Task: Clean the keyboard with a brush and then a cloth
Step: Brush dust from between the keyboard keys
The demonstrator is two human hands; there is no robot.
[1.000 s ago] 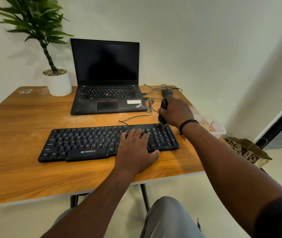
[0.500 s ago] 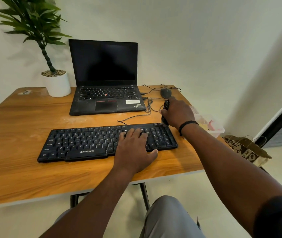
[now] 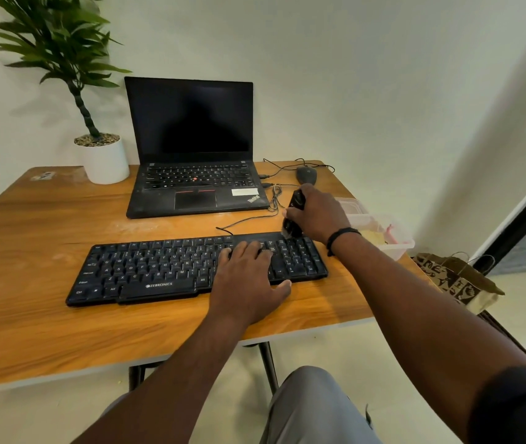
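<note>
Two hands: right hand (image 3: 317,216) grips blurred brush (image 3: 294,216), left hand (image 3: 248,283) flat on keyboard (image 3: 146,270)

counter (image 3: 46,238): wood-grain top, smooth, light sheen
keyboard (image 3: 159,267): black plastic, matt keys
laptop (image 3: 191,187): black matt shell, glossy dark screen
pot (image 3: 104,161): white, smooth, faintly glossy
bin (image 3: 396,243): clear plastic
bag (image 3: 457,280): brown paper, printed
brush (image 3: 295,213): black plastic, slightly shiny
</note>
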